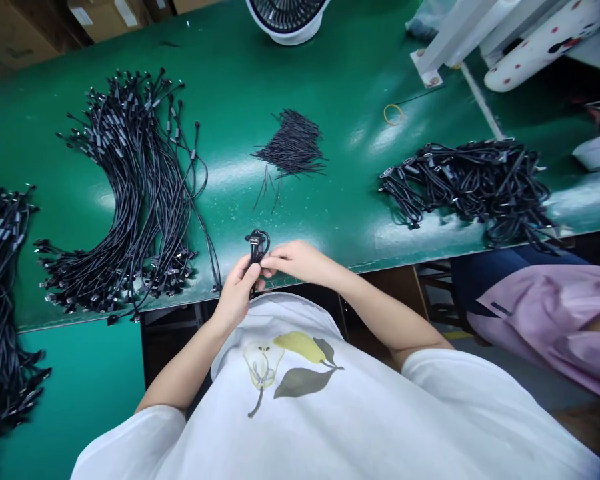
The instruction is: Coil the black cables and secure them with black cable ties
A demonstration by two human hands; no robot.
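Left hand (237, 288) and right hand (295, 259) meet at table edge, both pinching 1 coiled black cable (257, 247); its ends apparently hidden by fingers.

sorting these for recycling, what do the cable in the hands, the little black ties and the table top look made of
Coiled cable, held by the left hand and right hand: looks like black matte plastic or rubber sheath, since it bends in a tight loop. Thin black ties: stiff straight strands, possibly plastic-coated wire. Table top: smooth green sheet, probably rubber or vinyl, with glossy light patches.
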